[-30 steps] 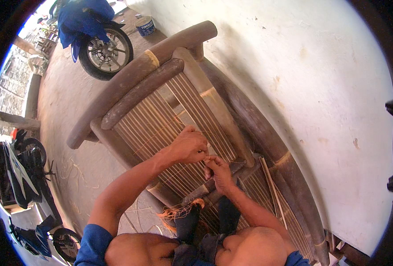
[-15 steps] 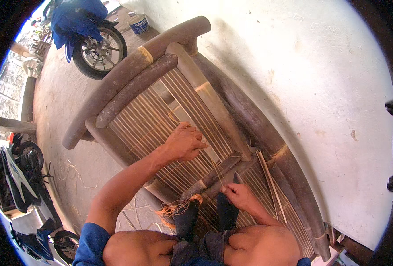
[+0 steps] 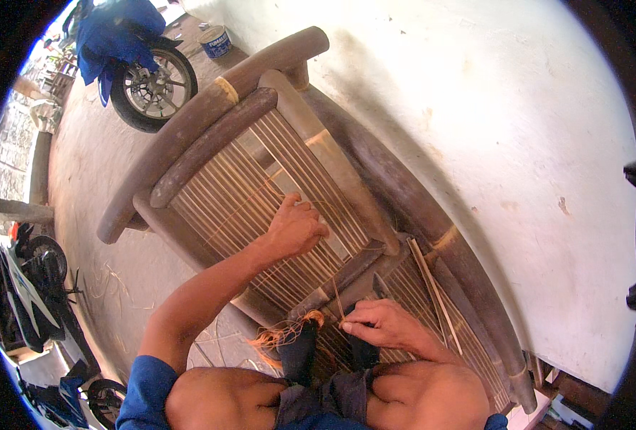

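Note:
A brown bamboo seat frame with thin slats [image 3: 221,183] lies before me. Over the gap between the slats is my left hand [image 3: 296,228], its fingers curled; whatever they grip is hidden. A thin orange strand [image 3: 271,188] loops beside those fingers and crosses the slats. Lower down, my right hand [image 3: 384,326] pinches another length of thin strand [image 3: 337,290] between thumb and fingers near the frame's lower rail [image 3: 354,276]. A dark pointed piece [image 3: 380,285] sticks up just beyond this hand; I cannot tell if it is held.
A tangled orange bundle of strands [image 3: 286,338] rests by my feet. Loose split strips [image 3: 433,287] lie on the slats at right, along a white wall [image 3: 504,129]. Motorcycles stand at left, one with a blue cover [image 3: 117,36]; a blue tin [image 3: 215,43] is behind.
My right hand has shifted slightly left and down, with the strand pinched in it. My left hand stays almost in place over the slats. The whole view has shifted a little.

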The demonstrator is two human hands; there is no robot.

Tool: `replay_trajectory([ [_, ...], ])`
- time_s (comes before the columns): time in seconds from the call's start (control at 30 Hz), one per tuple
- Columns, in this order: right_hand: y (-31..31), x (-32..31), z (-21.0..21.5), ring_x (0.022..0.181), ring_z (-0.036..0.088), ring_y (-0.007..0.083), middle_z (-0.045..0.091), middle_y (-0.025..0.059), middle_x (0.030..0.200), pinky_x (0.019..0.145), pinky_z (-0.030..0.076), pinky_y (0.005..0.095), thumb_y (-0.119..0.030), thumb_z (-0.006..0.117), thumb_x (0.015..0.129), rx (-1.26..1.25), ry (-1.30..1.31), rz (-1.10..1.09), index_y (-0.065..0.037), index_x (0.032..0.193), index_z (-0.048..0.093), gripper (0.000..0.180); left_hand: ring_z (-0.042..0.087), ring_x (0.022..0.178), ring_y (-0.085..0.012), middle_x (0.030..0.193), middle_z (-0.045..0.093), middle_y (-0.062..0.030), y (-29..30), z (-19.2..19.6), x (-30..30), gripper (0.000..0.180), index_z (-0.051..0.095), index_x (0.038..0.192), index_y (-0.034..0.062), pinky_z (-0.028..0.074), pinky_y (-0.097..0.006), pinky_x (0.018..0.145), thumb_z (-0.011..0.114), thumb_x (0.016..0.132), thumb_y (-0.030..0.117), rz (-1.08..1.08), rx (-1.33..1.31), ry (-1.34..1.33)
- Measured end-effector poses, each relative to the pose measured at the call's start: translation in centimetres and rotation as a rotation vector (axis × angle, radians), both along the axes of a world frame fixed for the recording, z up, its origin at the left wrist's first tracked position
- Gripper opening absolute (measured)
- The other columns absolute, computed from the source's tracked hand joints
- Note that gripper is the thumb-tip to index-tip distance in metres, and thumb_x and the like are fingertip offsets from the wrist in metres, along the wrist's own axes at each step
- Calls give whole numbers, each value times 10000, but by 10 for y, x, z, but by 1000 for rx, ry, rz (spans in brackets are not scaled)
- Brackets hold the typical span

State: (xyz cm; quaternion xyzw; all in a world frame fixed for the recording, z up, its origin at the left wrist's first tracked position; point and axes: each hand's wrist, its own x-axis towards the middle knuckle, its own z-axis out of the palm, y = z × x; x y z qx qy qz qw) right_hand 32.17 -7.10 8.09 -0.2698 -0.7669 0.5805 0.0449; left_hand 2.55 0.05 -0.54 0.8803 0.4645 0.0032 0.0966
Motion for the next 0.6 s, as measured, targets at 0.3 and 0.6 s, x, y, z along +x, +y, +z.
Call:
replay_trajectory([
  [0.3, 3, 0, 14, 781, 666, 330, 668, 146, 829, 707, 514, 439, -252, 690, 978, -70, 43, -79, -49, 989, 754, 214, 655, 951, -225, 834, 658, 4, -1, -8, -4, 68, 736, 879, 261, 385, -512, 1003, 716, 854, 321, -7, 54, -107],
  [0.6, 0, -5, -15, 757, 663, 301, 675, 160, 832, 692, 496, 413, -218, 690, 983, -12, 34, -114, 5, 964, 724, 227, 632, 1087, -262, 1029, 649, -48, -9, -1, -11, 167, 652, 1013, 152, 304, -574, 1181, 711, 861, 191, -56, 35, -161],
])
